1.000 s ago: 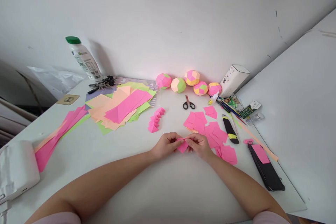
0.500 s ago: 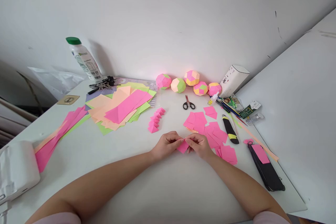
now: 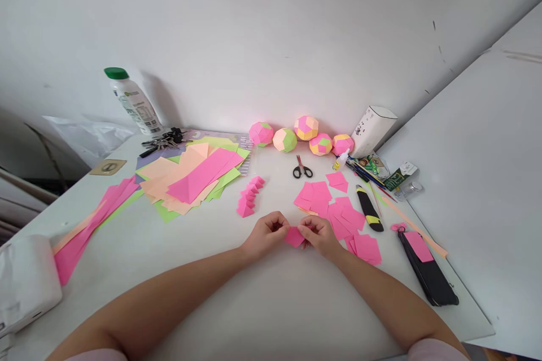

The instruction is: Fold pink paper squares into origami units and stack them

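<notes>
A small piece of pink paper is pinched between my two hands above the front of the table. My left hand grips its left edge with thumb and forefinger. On the other edge, my right hand holds it the same way, some fingertips showing behind the sheet. Just right of that hand lie several loose pink paper pieces, overlapping on the table. Beyond my left hand stands a row of folded pink paper units, nested one against another.
Several paper balls line the wall, with scissors and a glue bottle in front. A cutter knife and a black pouch lie right. Coloured sheets, a white bottle and a white device are left.
My hands have drawn slightly apart, and more of the pink paper now shows between them, lying flatter. The whole view has shifted a little.
</notes>
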### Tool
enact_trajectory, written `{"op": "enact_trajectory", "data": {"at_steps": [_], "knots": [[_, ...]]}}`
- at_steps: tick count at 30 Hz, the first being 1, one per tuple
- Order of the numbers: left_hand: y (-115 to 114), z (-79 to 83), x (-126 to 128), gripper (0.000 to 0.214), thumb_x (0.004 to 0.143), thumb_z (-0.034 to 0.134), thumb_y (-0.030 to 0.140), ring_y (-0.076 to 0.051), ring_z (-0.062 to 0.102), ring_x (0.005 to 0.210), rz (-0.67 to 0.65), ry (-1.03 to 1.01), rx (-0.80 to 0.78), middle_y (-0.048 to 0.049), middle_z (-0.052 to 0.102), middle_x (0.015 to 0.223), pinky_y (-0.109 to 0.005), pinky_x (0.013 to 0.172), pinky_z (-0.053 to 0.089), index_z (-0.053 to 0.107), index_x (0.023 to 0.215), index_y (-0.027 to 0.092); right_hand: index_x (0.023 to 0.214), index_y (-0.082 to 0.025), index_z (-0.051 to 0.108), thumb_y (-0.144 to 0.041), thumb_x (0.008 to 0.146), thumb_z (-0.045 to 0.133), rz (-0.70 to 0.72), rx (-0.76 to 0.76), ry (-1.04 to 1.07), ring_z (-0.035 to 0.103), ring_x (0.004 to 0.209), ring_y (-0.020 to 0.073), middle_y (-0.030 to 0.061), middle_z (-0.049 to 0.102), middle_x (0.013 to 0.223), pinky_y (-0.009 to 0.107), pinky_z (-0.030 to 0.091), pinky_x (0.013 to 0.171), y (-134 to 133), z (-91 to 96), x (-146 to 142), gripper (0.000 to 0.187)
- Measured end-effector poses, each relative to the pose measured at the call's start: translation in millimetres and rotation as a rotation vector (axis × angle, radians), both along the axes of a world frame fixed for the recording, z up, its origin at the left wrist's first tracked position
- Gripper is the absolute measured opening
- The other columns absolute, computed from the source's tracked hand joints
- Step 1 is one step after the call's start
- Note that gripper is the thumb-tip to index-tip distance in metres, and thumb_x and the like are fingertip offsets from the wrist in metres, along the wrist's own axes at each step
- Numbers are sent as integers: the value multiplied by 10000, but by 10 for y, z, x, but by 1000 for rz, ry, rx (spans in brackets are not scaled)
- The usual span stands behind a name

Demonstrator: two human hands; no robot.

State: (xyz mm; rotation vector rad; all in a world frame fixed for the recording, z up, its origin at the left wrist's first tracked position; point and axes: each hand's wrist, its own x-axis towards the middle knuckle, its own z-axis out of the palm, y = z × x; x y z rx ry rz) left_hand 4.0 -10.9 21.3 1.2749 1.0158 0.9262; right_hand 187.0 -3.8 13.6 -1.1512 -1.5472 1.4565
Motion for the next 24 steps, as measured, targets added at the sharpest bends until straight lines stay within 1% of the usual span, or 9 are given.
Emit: {"op": "enact_trajectory", "data": {"at_steps": [4,6,8,12,16,18,24], "knots": [[-2,14,-10,157,759,538,297,-85,435,561,8,-73,-34,30,482,627,-209,533,348,487,691,165,721,-176,538,-358,774,607,-39,-48,81,561,436,92,-32,553,581,206,462,429,8,-17,6,202],[-8,6,-3,152,771,543,313,-94,460,600,-36,-75,-22,12,518,680,-216,560,367,515,754,164,715,-175,537,-339,772,610,-35,-53,82,562,447,90,-32,546,597,203,457,430,4,-12,2,188],[-15,-13,9,159,779,540,320,-104,477,629,-86,-24,6,-6,547,719,-225,578,379,540,781,161,713,-173,550,-319,775,606,-6,-38,57,568,469,94,-25,552,602,202,456,441,-5,2,-7,168],[-20,-64,31,162,770,536,300,-96,445,580,-92,83,58,3,535,661,-220,540,356,541,696,156,714,-171,576,-285,769,597,38,27,-3,578,524,107,-6,575,626,217,470,488,-32,29,-36,128],[-20,-74,36,128,747,540,257,-89,426,556,-82,95,57,16,518,622,-211,517,340,521,669,158,661,-175,557,-230,732,603,27,83,-61,545,499,99,-17,557,585,200,426,450,-48,27,-48,101],[-19,-59,33,125,746,533,252,-85,417,554,-83,80,43,18,509,625,-209,516,334,511,665,159,655,-180,537,-210,725,595,15,61,-47,543,478,101,-28,543,553,198,409,430,-45,18,-40,95],[3,-32,29,147,707,562,263,-80,398,539,-35,-8,-9,29,469,592,-205,507,317,487,636,158,671,-190,501,-225,745,563,-48,-14,70,531,438,101,-44,543,503,217,431,443,-9,-6,-5,103]]}}
